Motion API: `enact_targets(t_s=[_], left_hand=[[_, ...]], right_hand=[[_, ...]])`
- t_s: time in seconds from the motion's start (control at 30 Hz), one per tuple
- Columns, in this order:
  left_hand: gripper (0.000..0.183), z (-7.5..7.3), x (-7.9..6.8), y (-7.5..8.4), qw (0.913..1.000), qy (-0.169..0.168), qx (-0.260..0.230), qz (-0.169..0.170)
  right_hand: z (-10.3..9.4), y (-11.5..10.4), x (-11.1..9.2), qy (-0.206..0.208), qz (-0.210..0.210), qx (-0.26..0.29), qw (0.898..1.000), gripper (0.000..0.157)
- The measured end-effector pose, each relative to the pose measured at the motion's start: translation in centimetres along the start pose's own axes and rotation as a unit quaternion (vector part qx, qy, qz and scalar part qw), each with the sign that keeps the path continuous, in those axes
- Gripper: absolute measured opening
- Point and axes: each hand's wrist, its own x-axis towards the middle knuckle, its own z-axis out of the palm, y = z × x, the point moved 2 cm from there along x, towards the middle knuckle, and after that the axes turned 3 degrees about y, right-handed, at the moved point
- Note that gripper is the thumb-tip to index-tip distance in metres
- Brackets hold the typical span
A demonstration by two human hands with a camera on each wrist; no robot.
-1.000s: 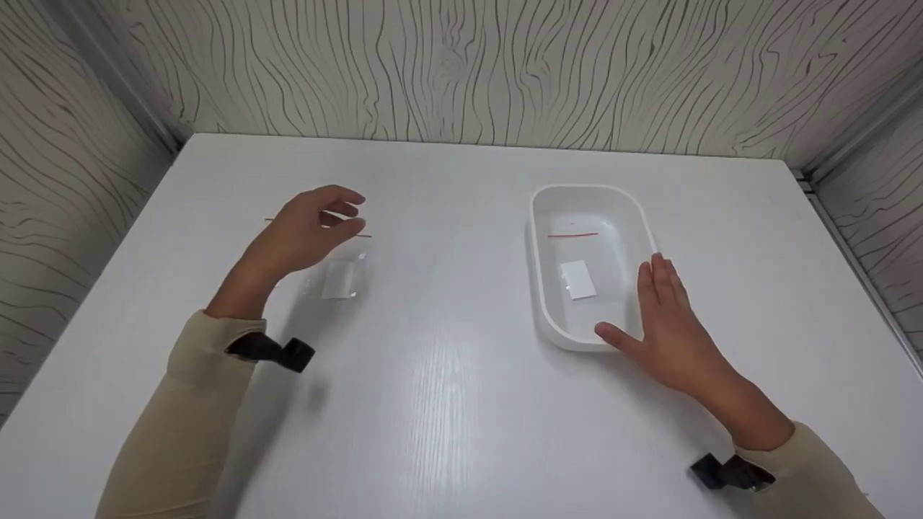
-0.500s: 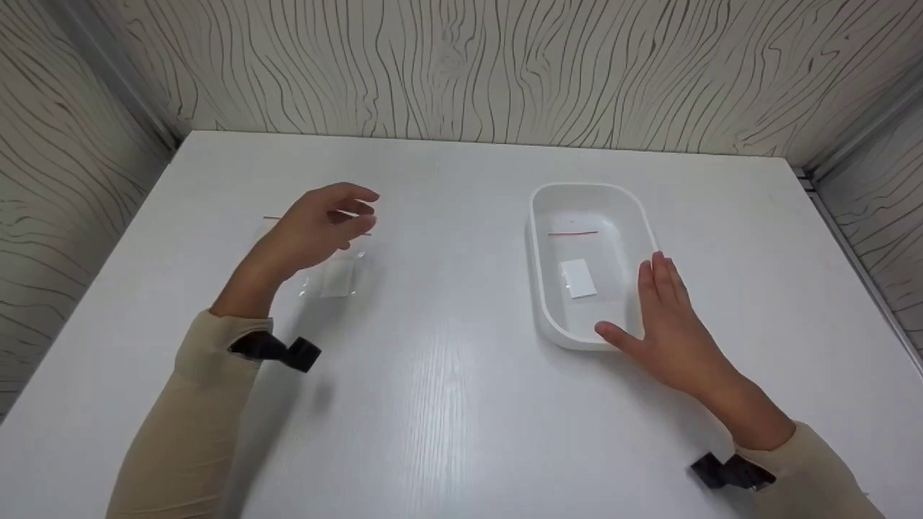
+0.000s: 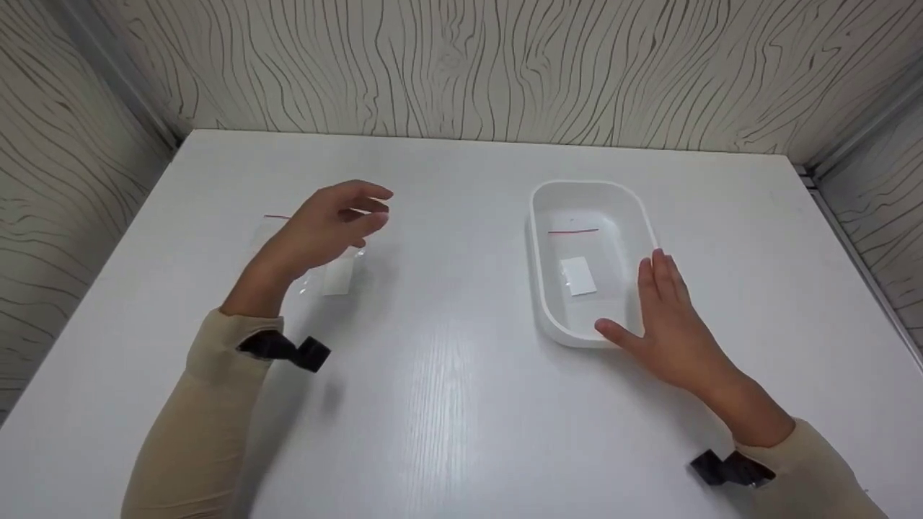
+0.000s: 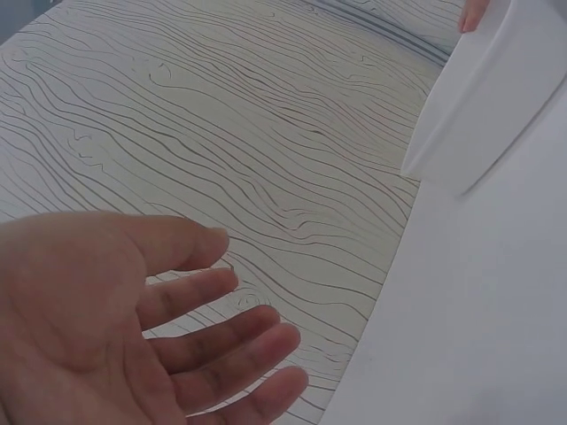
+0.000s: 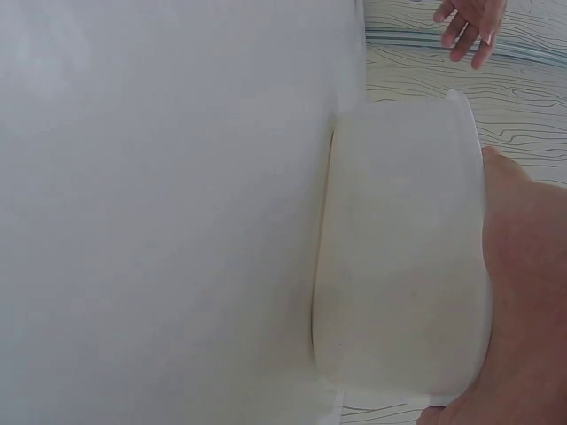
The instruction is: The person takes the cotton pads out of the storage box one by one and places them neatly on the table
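My left hand [image 3: 324, 227] hovers over the left part of the table, fingers loosely bent; its palm [image 4: 71, 310] shows with nothing held. Beneath it lies a clear plastic zip bag with a red strip and a pale label [image 3: 337, 277], partly hidden by the hand and wrist. My right hand [image 3: 670, 324] rests on the near right corner of a white plastic tub [image 3: 544, 303], fingers straight along the right rim, thumb over the near rim. Inside the tub lies another clear bag with a red strip [image 3: 573, 231] and a white label [image 3: 579, 276].
The white table [image 3: 447, 404] bears both the tub and the left bag. A wood-patterned panel [image 3: 461, 72] stands behind the table's far edge, with similar panels at both sides. Each sleeve carries a black wrist camera, one being the left camera [image 3: 311, 353].
My left hand has drifted slightly to the right, away from above the bag's left side, fingers still loose. The right hand and the tub have kept their places.
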Motion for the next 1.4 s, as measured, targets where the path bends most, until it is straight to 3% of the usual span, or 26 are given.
enact_targets(t_s=[0.87,1.4], left_hand=[[0.039,2.7,1.4,1.6,0.994,-0.029,-0.102,0.029],[0.039,4.0,1.8,2.8,0.9915,-0.038,-0.118,0.042]], right_hand=[[0.1,-0.1,0.0,0.003,0.001,0.0,1.0,0.114],[0.3,0.0,0.0,0.012,-0.009,0.0,1.0,0.113]])
